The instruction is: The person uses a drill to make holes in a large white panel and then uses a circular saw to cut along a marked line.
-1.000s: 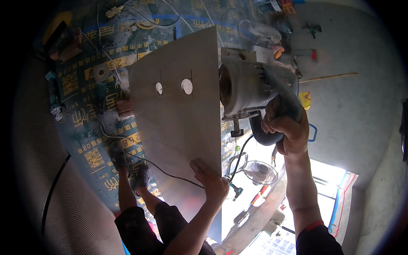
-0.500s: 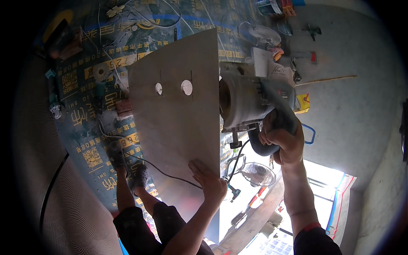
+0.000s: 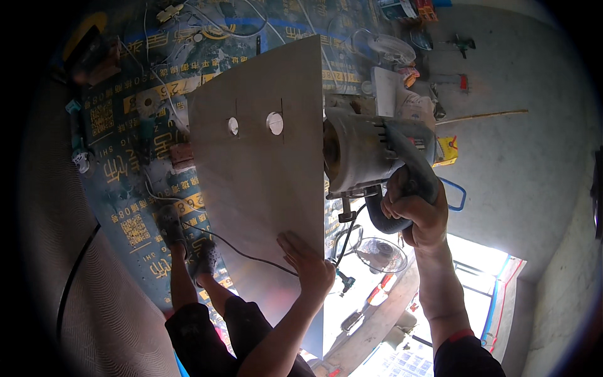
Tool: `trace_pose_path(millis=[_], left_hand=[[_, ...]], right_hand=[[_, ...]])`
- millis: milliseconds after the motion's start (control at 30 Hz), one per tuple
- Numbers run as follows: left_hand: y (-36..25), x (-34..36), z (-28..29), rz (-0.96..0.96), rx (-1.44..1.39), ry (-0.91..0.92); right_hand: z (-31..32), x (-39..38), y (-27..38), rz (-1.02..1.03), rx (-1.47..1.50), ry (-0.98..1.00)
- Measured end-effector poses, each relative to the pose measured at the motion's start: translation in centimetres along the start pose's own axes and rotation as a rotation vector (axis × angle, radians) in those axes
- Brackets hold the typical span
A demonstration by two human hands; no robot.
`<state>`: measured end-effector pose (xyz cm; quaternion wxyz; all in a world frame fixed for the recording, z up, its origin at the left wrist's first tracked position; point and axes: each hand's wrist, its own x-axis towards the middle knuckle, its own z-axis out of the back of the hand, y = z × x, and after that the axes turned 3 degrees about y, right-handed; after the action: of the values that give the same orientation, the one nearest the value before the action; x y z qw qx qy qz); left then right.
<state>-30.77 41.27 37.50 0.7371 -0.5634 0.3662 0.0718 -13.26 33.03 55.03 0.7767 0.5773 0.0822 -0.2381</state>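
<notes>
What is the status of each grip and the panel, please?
Right grip closed on power tool. Left grip on panel. Two round holes in panel. Dark cord crosses panel's face, possibly in the way.

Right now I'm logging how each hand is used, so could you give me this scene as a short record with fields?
Left hand: fingers laid on the grey panel near its right edge
Right hand: closed around the handle of a grey power tool
Panel cutouts: two, in its upper part
Tool position: beside the panel's right edge; contact unclear
Cable: dark, crossing the panel's face
Beyond the tool: yellow box
</notes>
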Motion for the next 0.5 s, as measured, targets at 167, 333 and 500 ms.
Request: trace_pose_path(millis=[167,333,500], left_hand=[[-0.23,0.08,0.14,0.017,-0.006,-0.001],[-0.26,0.06,-0.05,0.027,-0.017,0.006],[-0.24,0.05,-0.01,0.025,-0.017,0.002]], right_hand=[[0.17,0.02,-0.41,0.006,-0.014,0.029],[0.54,-0.1,-0.44,0.004,-0.046,0.044],[0.77,-0.35,-0.8,0.011,-0.016,0.059]])
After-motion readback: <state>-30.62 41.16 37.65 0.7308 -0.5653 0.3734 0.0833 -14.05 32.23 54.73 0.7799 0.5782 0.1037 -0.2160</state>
